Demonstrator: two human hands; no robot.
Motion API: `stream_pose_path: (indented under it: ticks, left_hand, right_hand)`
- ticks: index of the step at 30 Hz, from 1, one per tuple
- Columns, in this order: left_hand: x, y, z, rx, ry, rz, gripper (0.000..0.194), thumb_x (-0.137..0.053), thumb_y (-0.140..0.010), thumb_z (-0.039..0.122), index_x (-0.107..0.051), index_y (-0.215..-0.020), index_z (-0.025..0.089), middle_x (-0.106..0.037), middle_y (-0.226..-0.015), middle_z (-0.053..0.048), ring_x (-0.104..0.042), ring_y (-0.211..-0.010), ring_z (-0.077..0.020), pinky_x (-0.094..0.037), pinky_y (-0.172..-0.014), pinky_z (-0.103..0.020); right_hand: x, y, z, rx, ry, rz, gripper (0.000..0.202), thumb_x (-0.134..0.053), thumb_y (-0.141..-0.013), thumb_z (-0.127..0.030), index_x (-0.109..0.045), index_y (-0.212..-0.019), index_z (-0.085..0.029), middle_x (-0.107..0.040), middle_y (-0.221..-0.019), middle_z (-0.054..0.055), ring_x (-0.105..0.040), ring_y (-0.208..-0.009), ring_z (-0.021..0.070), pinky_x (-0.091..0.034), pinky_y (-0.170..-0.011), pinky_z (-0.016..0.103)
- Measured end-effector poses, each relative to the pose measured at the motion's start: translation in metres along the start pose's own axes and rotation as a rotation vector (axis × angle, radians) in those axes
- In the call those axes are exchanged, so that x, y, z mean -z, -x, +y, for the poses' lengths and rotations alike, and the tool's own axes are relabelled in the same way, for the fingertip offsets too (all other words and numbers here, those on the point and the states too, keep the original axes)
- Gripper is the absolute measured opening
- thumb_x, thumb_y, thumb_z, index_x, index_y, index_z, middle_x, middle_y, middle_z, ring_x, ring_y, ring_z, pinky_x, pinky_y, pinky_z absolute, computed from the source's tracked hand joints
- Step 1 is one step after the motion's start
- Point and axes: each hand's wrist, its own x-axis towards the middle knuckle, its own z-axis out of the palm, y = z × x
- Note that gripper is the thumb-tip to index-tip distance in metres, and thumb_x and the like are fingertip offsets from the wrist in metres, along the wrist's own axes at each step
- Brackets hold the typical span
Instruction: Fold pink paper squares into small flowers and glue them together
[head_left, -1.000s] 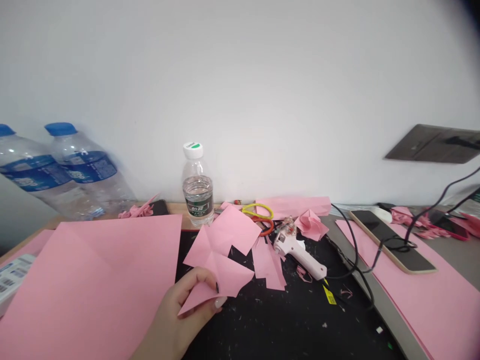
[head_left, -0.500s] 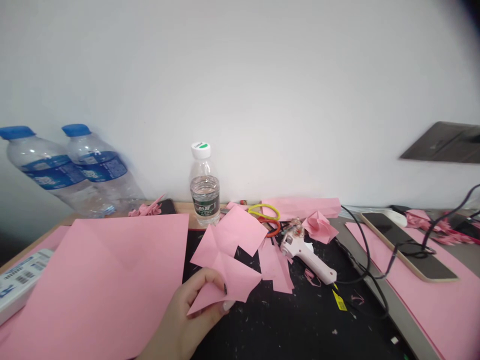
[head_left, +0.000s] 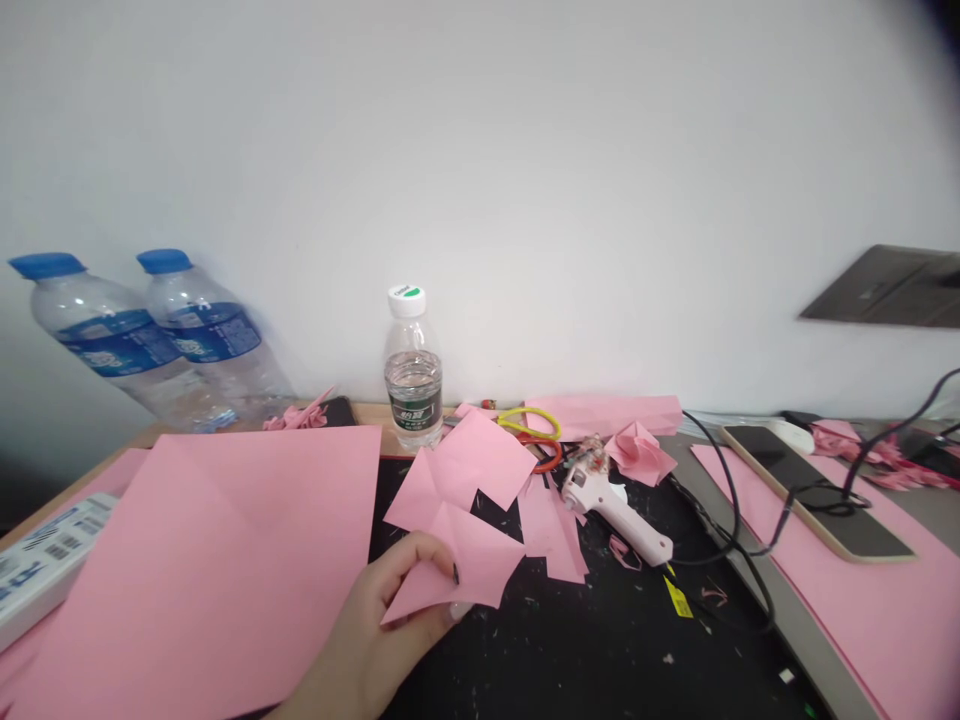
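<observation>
In the head view, the left hand pinches a creased pink paper piece between thumb and fingers, nearer the viewer than the white-capped bottle. To the right of that bottle lie a pale glue gun and, farther right, a phone; to its left, a large pink sheet and two blue-capped bottles.

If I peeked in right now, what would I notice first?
Probably the large pink paper sheet on the left. Next, the left hand, near the bottom middle, pinching a creased piece of pink paper. Behind that, a clear plastic bottle with a white cap stands before the pale wall.
</observation>
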Motion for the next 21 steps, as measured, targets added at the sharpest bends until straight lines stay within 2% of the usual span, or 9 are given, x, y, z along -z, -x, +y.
stream_pose_path:
  ticks: [2,4,6,8,9,10,13,19,21]
  left_hand:
    - [0.0,0.0,0.0,-0.011,-0.01,-0.01,0.011,-0.063,-0.068,0.025,-0.053,-0.073,0.023,-0.055,-0.068,0.005,-0.049,-0.064,-0.0156,-0.036,-0.057,-0.021]
    - [0.0,0.001,0.001,-0.029,-0.026,-0.017,0.012,-0.064,-0.067,0.023,-0.053,-0.072,0.023,-0.054,-0.067,0.005,-0.048,-0.063,-0.015,-0.036,-0.057,-0.02]
    - [0.001,0.002,0.001,-0.051,-0.041,-0.021,0.012,-0.063,-0.065,0.02,-0.054,-0.072,0.023,-0.054,-0.068,0.005,-0.048,-0.063,-0.0151,-0.037,-0.057,-0.02]
    - [0.001,0.003,0.002,-0.091,-0.058,-0.027,0.01,-0.063,-0.066,0.02,-0.055,-0.072,0.022,-0.054,-0.069,0.004,-0.05,-0.066,-0.0158,-0.038,-0.059,-0.021]
    - [0.001,0.004,0.001,-0.111,-0.062,-0.039,0.009,-0.064,-0.067,0.022,-0.056,-0.071,0.022,-0.055,-0.071,0.004,-0.051,-0.068,-0.0164,-0.04,-0.062,-0.022]
    - [0.001,0.004,0.001,-0.124,-0.058,-0.06,0.009,-0.064,-0.07,0.025,-0.056,-0.072,0.022,-0.056,-0.073,0.003,-0.053,-0.071,-0.0171,-0.041,-0.064,-0.023]
    - [0.002,0.006,-0.001,-0.119,-0.002,-0.133,0.015,-0.063,-0.075,0.034,-0.057,-0.072,0.021,-0.056,-0.075,0.001,-0.058,-0.074,-0.0186,-0.046,-0.068,-0.025]
    - [0.002,0.004,-0.006,-0.082,0.097,-0.127,0.019,-0.061,-0.079,0.038,-0.059,-0.076,0.02,-0.057,-0.078,0.002,-0.065,-0.07,-0.0171,-0.048,-0.069,-0.026]
    - [0.001,0.003,-0.007,-0.084,0.135,-0.124,0.02,-0.06,-0.081,0.039,-0.06,-0.078,0.02,-0.057,-0.079,0.002,-0.065,-0.071,-0.0165,-0.05,-0.07,-0.027]
  right_hand:
    - [-0.004,0.016,-0.01,-0.097,-0.155,0.054,0.018,-0.058,-0.076,-0.054,-0.062,-0.071,-0.038,-0.057,-0.064,0.001,-0.056,-0.058,0.0175,-0.044,-0.043,0.026]
    - [-0.011,0.028,-0.012,-0.119,-0.18,0.073,0.024,-0.053,-0.082,-0.051,-0.059,-0.07,-0.031,-0.055,-0.06,0.002,-0.052,-0.052,0.0151,-0.041,-0.044,0.026]
    - [-0.02,0.03,-0.007,-0.185,-0.204,0.182,0.027,-0.049,-0.087,-0.041,-0.053,-0.067,-0.024,-0.05,-0.056,0.0,-0.047,-0.05,0.0139,-0.04,-0.046,0.025]
    - [-0.029,0.025,0.001,-0.208,-0.159,0.195,0.018,-0.054,-0.085,-0.032,-0.052,-0.071,-0.022,-0.049,-0.061,0.0,-0.046,-0.054,0.0136,-0.039,-0.048,0.024]
    - [-0.032,0.022,0.005,-0.186,-0.146,0.152,0.007,-0.052,-0.085,-0.027,-0.054,-0.08,-0.022,-0.051,-0.068,0.001,-0.047,-0.058,0.0142,-0.041,-0.051,0.025]
    - [-0.034,0.02,0.008,-0.171,-0.136,0.086,0.012,-0.051,-0.083,-0.021,-0.055,-0.094,-0.022,-0.052,-0.075,0.002,-0.048,-0.061,0.0148,-0.042,-0.053,0.025]
    - [-0.036,0.019,0.008,-0.126,-0.082,-0.109,0.04,-0.051,-0.075,-0.008,-0.053,-0.111,-0.025,-0.054,-0.088,0.003,-0.047,-0.066,0.0148,-0.042,-0.055,0.024]
    - [-0.035,0.026,0.004,-0.167,-0.328,-0.233,0.036,-0.048,-0.079,-0.014,-0.056,-0.113,-0.025,-0.055,-0.101,0.006,-0.052,-0.083,0.0176,-0.047,-0.065,0.027]
    - [-0.04,0.027,0.008,-0.224,-0.363,-0.216,0.036,-0.056,-0.077,-0.016,-0.058,-0.112,-0.024,-0.057,-0.102,0.005,-0.054,-0.077,0.0157,-0.048,-0.062,0.026]
